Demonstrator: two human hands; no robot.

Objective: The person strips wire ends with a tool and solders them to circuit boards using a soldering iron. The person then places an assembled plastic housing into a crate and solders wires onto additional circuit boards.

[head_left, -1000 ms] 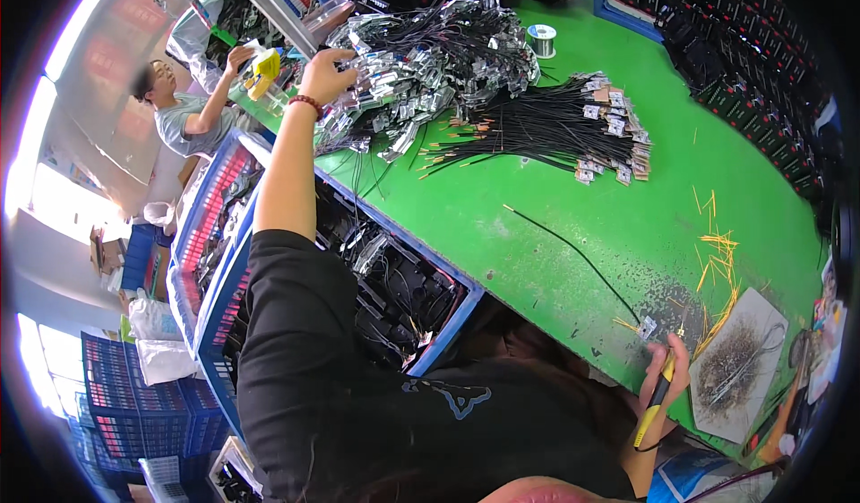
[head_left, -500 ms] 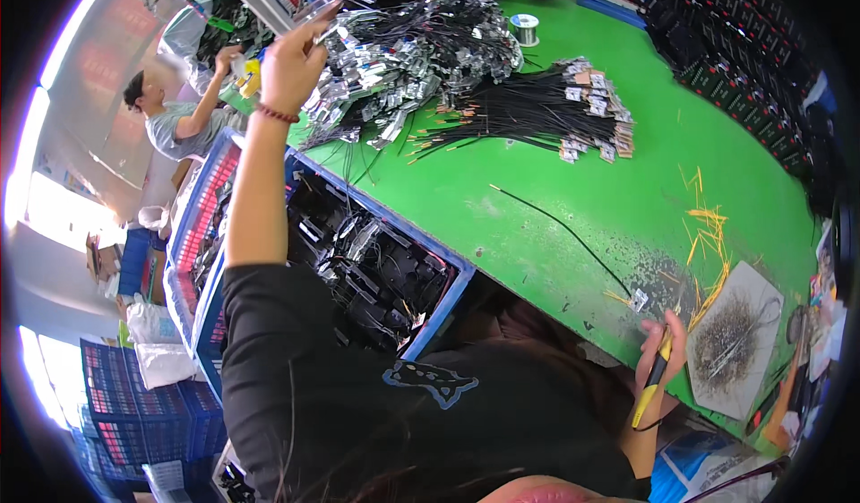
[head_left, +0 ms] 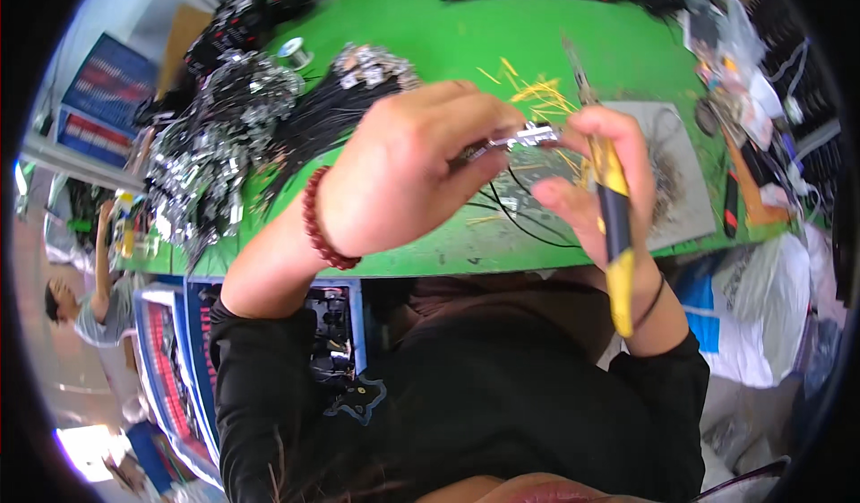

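Over the bench, my left hand (head_left: 403, 171) is closed around a small silver-and-black metal part (head_left: 536, 135), whose far end sticks out past the fingers. My right hand (head_left: 638, 180) grips a yellow-and-black soldering iron (head_left: 616, 225), its metal tip slanting up and away from me. The right fingers are close beside the part; whether they touch it I cannot tell. Thin black cables (head_left: 533, 232) curve beneath the hands, and whether one joins the held part is hidden. Beyond them lie loose yellow strips (head_left: 548, 98) on the green bench (head_left: 475, 33).
A heap of silver-ended cables (head_left: 215, 131) lies at the left, beside a bundle of black cables (head_left: 313, 122) and a solder spool (head_left: 294, 52). At the right sits a speckled grey board (head_left: 690, 207). A blue crate (head_left: 358, 324) stands below the bench. Another person (head_left: 103, 310) works far left.
My left hand has come from the heap at the far left to the middle, now with the metal part. My right hand has risen with the iron beside it, and the view has turned.
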